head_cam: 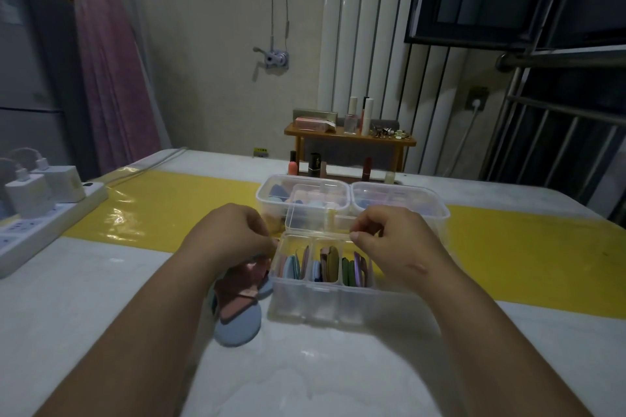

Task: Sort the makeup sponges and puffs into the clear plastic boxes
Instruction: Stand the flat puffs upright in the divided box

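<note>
A clear divided box (325, 298) stands in front of me with three compartments. Flat puffs in blue, pink, brown, green and purple stand on edge inside. Its clear lid (316, 213) is raised behind it. My left hand (233, 234) has curled fingers at the lid's lower left corner. My right hand (389, 240) pinches the lid's right edge between thumb and fingers. Loose maroon puffs (240, 284) and a blue puff (237, 327) lie on the table left of the box, partly under my left wrist.
Behind the lid stand two larger clear tubs, the left tub (267, 195) holding sponges, the right tub (437, 210) holding puffs. Lipsticks and bottles (315, 164) sit further back by a small wooden shelf (349, 139). A power strip (44, 217) with chargers lies at the far left.
</note>
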